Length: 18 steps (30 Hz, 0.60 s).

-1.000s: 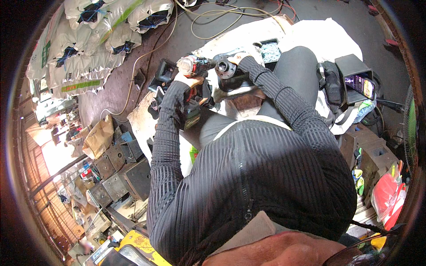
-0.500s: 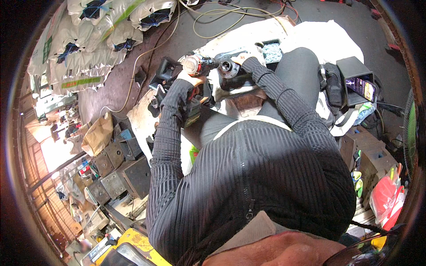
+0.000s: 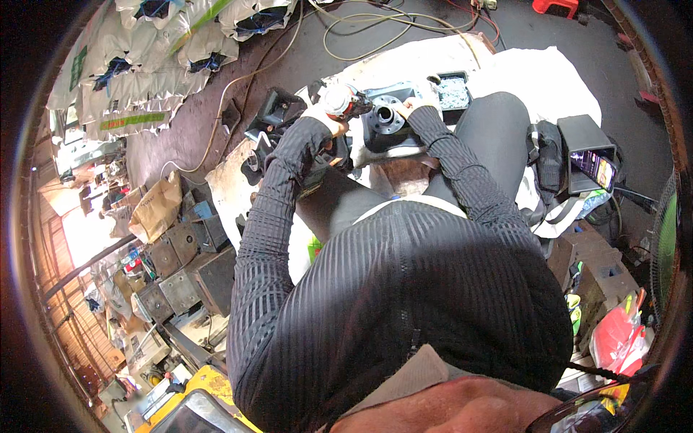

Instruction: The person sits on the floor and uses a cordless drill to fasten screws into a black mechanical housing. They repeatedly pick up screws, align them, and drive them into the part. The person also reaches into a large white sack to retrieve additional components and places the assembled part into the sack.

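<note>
In front of my lap, my left hand (image 3: 326, 121) is closed round the grip of a red and pale power driver (image 3: 338, 99). The driver's dark nose points right, beside a dark round flange (image 3: 390, 124) with a raised hollow hub and several holes around its face. My right hand (image 3: 411, 107) grips the flange's right edge, its fingertips partly hidden. Whether the nose touches the flange I cannot tell. Below the flange is a dark box-shaped thing, mostly covered by it.
A black tray (image 3: 467, 92) of small pale pieces stands beyond my right hand. Dark bins (image 3: 278, 108) lie left of the driver. A phone in a black box (image 3: 583, 137) is at right. Hoses (image 3: 333, 45) cross the floor; wrapped stacks (image 3: 133, 101) stand far left.
The driver has come right, a little closer to the flange. The flange's face with its holes shows more fully. The whole view has shifted slightly.
</note>
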Each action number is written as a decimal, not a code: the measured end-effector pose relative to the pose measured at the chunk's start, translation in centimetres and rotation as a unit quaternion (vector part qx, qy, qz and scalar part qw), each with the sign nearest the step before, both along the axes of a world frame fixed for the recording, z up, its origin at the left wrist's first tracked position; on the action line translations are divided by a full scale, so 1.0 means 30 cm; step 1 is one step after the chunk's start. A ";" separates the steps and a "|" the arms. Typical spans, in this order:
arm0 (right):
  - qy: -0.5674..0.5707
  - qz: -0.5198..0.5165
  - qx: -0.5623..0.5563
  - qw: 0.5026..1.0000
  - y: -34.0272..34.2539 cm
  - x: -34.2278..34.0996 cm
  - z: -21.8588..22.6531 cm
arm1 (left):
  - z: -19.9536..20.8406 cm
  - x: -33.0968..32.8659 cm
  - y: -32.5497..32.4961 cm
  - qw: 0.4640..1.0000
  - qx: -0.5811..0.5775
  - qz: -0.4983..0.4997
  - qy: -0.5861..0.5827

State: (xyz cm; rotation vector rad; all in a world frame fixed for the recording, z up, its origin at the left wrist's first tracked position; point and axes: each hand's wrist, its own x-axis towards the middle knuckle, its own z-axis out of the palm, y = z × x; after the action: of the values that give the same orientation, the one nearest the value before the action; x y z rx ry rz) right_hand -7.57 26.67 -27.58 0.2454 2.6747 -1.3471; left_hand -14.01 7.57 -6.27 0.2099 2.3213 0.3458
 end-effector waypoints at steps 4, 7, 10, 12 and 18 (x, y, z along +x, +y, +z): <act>-0.056 -0.009 -0.018 0.998 0.029 -0.004 0.045 | 0.020 -0.009 0.038 0.999 0.005 -0.001 -0.039; -0.054 -0.005 -0.020 0.998 0.024 -0.001 0.028 | 0.011 -0.015 0.031 0.998 0.011 0.028 -0.062; -0.020 0.012 0.018 1.000 0.035 0.001 0.009 | -0.005 -0.013 0.036 0.999 0.034 -0.016 -0.009; -0.042 0.006 -0.002 0.999 0.032 -0.004 0.000 | -0.064 -0.020 0.005 0.998 0.038 -0.045 0.007; -0.098 0.059 0.000 0.993 0.029 -0.025 0.071 | -0.164 -0.010 -0.056 0.999 0.013 -0.023 0.019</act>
State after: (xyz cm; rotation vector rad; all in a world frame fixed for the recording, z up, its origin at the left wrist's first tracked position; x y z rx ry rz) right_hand -8.31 27.54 -25.45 0.2047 2.4850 -1.2214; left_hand -14.32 5.89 -11.20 0.2844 2.3472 0.3519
